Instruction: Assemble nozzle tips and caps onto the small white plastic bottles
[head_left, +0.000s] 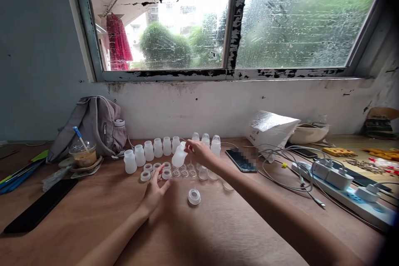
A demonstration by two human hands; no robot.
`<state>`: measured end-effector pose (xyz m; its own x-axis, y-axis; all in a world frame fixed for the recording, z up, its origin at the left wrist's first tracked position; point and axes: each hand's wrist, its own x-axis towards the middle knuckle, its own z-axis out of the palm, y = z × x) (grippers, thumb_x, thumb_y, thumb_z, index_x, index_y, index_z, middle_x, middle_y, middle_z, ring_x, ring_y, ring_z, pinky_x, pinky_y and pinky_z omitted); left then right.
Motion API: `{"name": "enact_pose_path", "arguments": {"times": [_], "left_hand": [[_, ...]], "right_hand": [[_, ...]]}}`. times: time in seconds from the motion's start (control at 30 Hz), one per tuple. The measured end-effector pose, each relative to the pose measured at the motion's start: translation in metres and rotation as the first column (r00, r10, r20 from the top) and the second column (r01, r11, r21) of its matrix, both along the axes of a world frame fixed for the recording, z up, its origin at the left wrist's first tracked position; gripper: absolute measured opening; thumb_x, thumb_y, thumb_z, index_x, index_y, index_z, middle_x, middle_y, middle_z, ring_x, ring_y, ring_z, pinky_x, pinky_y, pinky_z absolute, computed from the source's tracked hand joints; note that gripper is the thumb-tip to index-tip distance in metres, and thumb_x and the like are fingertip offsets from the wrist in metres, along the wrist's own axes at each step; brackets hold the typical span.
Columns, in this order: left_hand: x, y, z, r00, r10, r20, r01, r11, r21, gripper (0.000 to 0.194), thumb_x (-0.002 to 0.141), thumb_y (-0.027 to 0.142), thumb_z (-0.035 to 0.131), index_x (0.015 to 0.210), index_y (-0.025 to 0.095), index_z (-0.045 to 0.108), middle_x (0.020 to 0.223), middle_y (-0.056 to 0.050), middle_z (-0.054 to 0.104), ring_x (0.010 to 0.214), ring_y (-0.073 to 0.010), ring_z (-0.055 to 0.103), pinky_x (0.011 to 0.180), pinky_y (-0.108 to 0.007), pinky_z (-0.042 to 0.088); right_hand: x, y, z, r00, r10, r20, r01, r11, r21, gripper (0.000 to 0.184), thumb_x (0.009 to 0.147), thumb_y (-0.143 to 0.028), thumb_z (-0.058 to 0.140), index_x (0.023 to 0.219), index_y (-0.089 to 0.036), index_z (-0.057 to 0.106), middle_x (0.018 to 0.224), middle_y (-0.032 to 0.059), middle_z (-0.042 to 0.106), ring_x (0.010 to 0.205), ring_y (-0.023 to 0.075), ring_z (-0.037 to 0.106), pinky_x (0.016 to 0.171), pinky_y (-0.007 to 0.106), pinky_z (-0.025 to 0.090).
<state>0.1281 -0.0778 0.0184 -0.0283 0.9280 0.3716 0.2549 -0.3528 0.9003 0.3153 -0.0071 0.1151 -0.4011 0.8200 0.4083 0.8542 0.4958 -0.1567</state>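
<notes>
**Bottle in right hand, left hand free over the rings**

I have my right hand (197, 150) pinched around the neck of a frosted bottle (178, 156), which leans and looks to be raised off the desk (93, 216). My left hand (156, 189) grips nothing that I can see: its fingers are parted and loosely curved, just beside the white rings (145, 176). I can't tell whether the fingertips touch one.

I judge the step in hand to be bringing this bottle over from its row. To my mind the next move calls for the left hand to steady the body while the right keeps its pinch and straightens the tilt, without brushing the rings.

Just beyond the raised bottle's base lie thinner clear rings (184, 173). On my side of the right hand, to the right of the left one, sits a collar piece (194, 196). Past the left hand stands a row of open bottles (139, 156); beyond the right hand, capped bottles (215, 146). Farther right of that hand lie a phone (241, 160) and a power strip (343, 191).
</notes>
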Motion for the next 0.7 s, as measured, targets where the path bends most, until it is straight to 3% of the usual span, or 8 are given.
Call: {"name": "enact_pose_path", "arguments": {"times": [0.13,0.33,0.53,0.7], "left_hand": [[0.001,-0.002,-0.001,0.999,-0.015,-0.042,0.014,1.0,-0.009,0.037,0.074,0.034,0.054,0.108,0.022,0.049,0.115,-0.006,0.05,0.107,-0.0226,0.045,0.084,-0.033,0.038],[0.004,-0.008,0.002,0.991,-0.051,-0.125,0.053,0.998,0.015,0.029,0.074,0.03,0.052,0.101,0.022,0.053,0.107,-0.006,0.055,0.102,-0.0222,0.049,0.081,-0.033,0.039],[0.004,-0.008,-0.001,0.982,-0.065,-0.177,0.071,0.997,0.027,0.027,0.074,0.028,0.051,0.101,0.021,0.054,0.104,-0.006,0.056,0.1,-0.0223,0.049,0.081,-0.034,0.039],[0.005,-0.01,-0.001,0.977,-0.082,-0.199,0.09,0.995,0.032,0.026,0.074,0.028,0.05,0.099,0.022,0.055,0.104,-0.006,0.056,0.099,-0.0226,0.049,0.08,-0.034,0.039]], "right_hand": [[-0.004,0.036,0.01,0.983,-0.137,0.119,0.14,0.99,-0.017,0.019,0.084,-0.023,0.04,0.096,-0.017,0.053,0.094,0.0084,0.061,0.081,0.0177,0.056,0.058,0.022,0.034],[-0.017,0.074,0.002,0.954,-0.229,0.192,0.248,0.965,-0.082,0.019,0.081,-0.014,0.043,0.095,-0.016,0.055,0.091,0.0107,0.062,0.081,0.0199,0.058,0.059,0.024,0.037],[-0.023,0.091,-0.008,0.935,-0.263,0.239,0.304,0.941,-0.15,0.018,0.084,-0.018,0.043,0.097,-0.014,0.055,0.092,0.0108,0.06,0.085,0.0195,0.058,0.066,0.027,0.043],[-0.024,0.095,-0.015,0.927,-0.278,0.251,0.329,0.925,-0.189,0.029,0.083,-0.03,0.047,0.108,-0.014,0.048,0.107,0.0067,0.051,0.09,0.0167,0.053,0.076,0.037,0.046]]}}
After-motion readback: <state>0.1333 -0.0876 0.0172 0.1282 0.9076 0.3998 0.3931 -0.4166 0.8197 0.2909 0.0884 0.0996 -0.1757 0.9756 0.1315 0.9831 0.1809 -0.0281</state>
